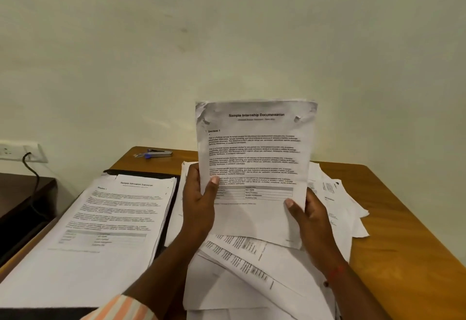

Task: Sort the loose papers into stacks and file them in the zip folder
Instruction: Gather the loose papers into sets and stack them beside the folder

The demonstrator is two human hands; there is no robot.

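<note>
I am looking down at the black zip folder [175,193], which is lying open on the left of the bench [403,219]. It is carrying a squared stack of sheets [113,219], the top one headed "Sample Education Transcript". Just right of it the loose papers [252,269] are sprawling in an untidy heap, overlapping at all angles, some reaching toward the bench's right side.

Both hands are raised above that heap, holding one sheet [254,155] upright and facing me, headed "Sample Internship Documentation", its top corners crumpled. The left hand [199,201] is gripping the sheet's lower left edge, thumb on the front and fingers curled behind. The right hand [312,219] is pinching the lower right edge the same way, thumb across the printed face. A striped sleeve [121,307] is showing on the left forearm.

A stapler [158,153] is lying at the bench's far edge, beyond the folder.
</note>
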